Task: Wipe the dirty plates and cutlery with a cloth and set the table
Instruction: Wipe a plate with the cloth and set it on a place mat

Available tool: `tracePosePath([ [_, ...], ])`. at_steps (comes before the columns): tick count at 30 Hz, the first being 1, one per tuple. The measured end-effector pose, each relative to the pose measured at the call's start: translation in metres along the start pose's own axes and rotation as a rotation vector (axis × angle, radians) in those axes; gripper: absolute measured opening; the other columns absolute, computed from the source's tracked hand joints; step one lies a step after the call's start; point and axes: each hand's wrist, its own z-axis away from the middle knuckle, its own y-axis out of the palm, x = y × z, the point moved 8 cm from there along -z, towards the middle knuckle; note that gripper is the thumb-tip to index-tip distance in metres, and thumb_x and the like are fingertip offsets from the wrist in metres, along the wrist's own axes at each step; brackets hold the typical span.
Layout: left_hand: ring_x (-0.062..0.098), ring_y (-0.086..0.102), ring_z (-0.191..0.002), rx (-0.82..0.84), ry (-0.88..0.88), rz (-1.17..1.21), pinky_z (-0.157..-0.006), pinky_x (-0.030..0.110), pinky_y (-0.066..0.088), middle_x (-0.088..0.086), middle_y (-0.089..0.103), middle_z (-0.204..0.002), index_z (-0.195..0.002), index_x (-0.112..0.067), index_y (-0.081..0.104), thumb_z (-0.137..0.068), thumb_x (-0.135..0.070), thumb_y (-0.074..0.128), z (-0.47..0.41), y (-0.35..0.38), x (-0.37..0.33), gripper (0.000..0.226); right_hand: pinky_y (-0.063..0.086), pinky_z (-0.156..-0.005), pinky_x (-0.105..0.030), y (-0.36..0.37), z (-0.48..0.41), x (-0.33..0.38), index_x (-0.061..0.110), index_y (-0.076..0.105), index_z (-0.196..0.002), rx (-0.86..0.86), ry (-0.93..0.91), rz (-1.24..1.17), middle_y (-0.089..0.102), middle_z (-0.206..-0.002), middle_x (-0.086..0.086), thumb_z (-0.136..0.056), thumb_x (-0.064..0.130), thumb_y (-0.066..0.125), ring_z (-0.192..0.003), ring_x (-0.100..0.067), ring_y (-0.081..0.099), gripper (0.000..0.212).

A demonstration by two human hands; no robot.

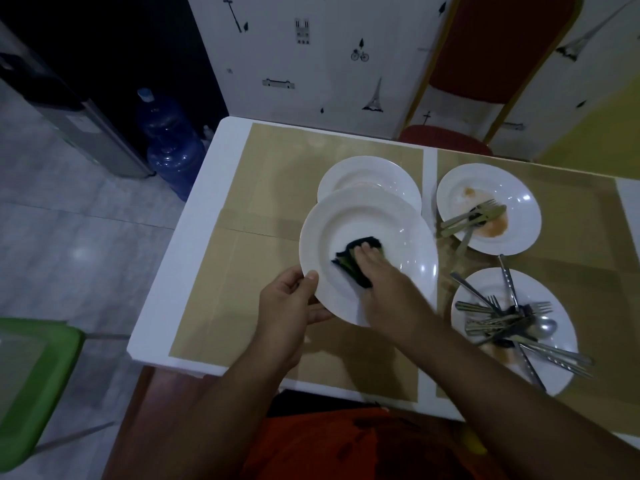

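At centre frame, the left hand is gripping the rim of a round white ceramic plate while the right hand is pressing a dark folded cloth into it, fingers flat. At right, a sauce-stained white plate and a white plate piled with steel cutlery are awaiting wiping, and table-setting is probably not starting yet.

The held plate covers the back plate at 6 o'clock — the right hand hides part of the cloth; stool cropped at 9.
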Motion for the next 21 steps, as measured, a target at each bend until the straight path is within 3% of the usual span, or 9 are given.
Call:
tracePosePath([
  [3, 0.028, 0.075, -0.094, 0.021, -0.021, 0.027, -0.067, 0.038, 0.06, 0.012, 0.077, -0.104, -0.117, -0.011, 0.071, -0.102, -0.016, 0.055, 0.0, 0.009, 0.001, 0.022, 0.005, -0.112, -0.019, 0.015, 0.004, 0.034, 0.023, 0.015, -0.151, 0.011, -0.099, -0.129, 0.01, -0.158, 0.008, -0.093, 0.001, 0.043, -0.144, -0.004, 0.005, 0.068],
  [6, 0.028, 0.074, -0.097, -0.007, -0.064, 0.105, -0.066, 0.037, 0.06, 0.014, 0.077, -0.107, -0.117, -0.008, 0.07, -0.102, -0.015, 0.055, -0.001, 0.004, 0.005, 0.023, 0.008, -0.112, -0.017, 0.022, 0.015, 0.036, 0.023, 0.016, -0.15, 0.089, -0.212, -0.025, 0.014, -0.157, 0.008, -0.091, 0.001, 0.045, -0.143, -0.005, 0.01, 0.068],
  [10, 0.026, 0.076, -0.089, -0.051, -0.085, 0.108, -0.07, 0.043, 0.063, 0.009, 0.078, -0.102, -0.114, -0.009, 0.07, -0.102, -0.015, 0.056, -0.005, -0.01, 0.006, 0.02, 0.005, -0.113, -0.017, 0.022, 0.035, -0.007, 0.025, 0.019, -0.148, 0.211, -0.18, 0.143, 0.017, -0.156, 0.008, -0.085, -0.004, 0.046, -0.143, -0.006, 0.013, 0.075],
  [14, 0.028, 0.076, -0.089, -0.024, -0.077, 0.029, -0.07, 0.044, 0.063, 0.009, 0.078, -0.1, -0.116, -0.008, 0.07, -0.102, -0.017, 0.056, 0.0, -0.004, 0.008, 0.021, 0.004, -0.112, -0.016, 0.025, 0.042, -0.006, 0.024, 0.016, -0.149, 0.272, -0.165, 0.104, 0.014, -0.157, 0.008, -0.087, -0.003, 0.045, -0.143, -0.004, 0.01, 0.073],
  [18, 0.029, 0.075, -0.092, 0.049, -0.058, -0.004, -0.071, 0.043, 0.062, 0.01, 0.078, -0.1, -0.112, -0.01, 0.073, -0.103, -0.015, 0.054, 0.01, 0.007, 0.008, 0.021, 0.013, -0.117, -0.029, 0.02, 0.006, 0.029, 0.019, 0.013, -0.151, 0.138, -0.318, 0.147, 0.01, -0.159, 0.003, -0.096, 0.015, 0.045, -0.145, -0.01, 0.006, 0.064],
  [21, 0.029, 0.075, -0.092, 0.009, -0.035, 0.029, -0.071, 0.041, 0.063, 0.01, 0.078, -0.101, -0.107, -0.01, 0.072, -0.102, -0.01, 0.055, 0.011, 0.004, 0.004, 0.018, 0.012, -0.119, -0.037, -0.005, -0.037, 0.022, 0.009, 0.013, -0.15, 0.035, -0.284, 0.308, 0.007, -0.159, -0.008, -0.091, 0.002, 0.043, -0.146, -0.021, 0.004, 0.066],
])
